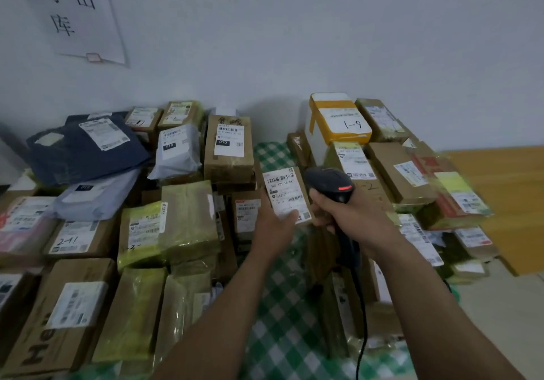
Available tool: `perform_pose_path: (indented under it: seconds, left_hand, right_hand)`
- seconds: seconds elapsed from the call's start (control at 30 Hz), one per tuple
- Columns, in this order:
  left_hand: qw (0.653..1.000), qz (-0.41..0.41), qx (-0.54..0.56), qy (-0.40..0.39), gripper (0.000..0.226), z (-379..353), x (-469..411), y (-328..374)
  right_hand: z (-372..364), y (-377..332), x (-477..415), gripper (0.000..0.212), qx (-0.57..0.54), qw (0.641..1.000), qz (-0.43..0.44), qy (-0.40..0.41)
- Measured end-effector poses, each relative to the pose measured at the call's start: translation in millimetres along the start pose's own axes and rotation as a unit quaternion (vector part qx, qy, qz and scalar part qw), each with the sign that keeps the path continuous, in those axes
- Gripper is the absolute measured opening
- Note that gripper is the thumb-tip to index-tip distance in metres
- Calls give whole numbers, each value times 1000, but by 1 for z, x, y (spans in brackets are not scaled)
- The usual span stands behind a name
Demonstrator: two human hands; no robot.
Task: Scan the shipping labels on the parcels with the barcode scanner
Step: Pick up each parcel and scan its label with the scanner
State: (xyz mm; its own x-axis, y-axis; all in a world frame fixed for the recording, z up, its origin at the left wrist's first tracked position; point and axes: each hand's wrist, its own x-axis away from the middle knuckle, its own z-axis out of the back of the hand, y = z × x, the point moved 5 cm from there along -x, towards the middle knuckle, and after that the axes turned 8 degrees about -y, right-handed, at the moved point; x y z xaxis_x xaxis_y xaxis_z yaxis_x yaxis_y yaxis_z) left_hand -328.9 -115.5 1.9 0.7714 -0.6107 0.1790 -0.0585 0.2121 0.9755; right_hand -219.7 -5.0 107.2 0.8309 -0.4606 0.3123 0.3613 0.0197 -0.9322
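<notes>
1. Left hand closed around a small cardboard parcel, thumb across the lower part of its white shipping label, label face tilted up toward the camera.
2. Right hand wrapped tight around the grip of a black barcode scanner, red light lit on the head, black cable hanging down.
3. Scanner head just beside the held parcel's right edge.
4. Held above a strip of green checked cloth, between piles of parcels along the wall.

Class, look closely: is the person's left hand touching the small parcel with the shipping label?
Touching. The head view shows the left hand gripping the small parcel, thumb pressed across the label's lower edge.
</notes>
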Motion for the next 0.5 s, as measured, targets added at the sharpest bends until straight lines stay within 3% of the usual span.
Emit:
perform_pose_path:
  seconds: [0.27, 0.5]
  left_hand:
    - [999, 3, 46, 17, 82, 1, -136, 35]
    - [988, 136, 41, 61, 87, -3, -246, -3]
  right_hand:
    - [19, -90, -94, 24, -30, 999, 20, 3]
    - [31, -81, -172, 18, -7, 999, -38, -11]
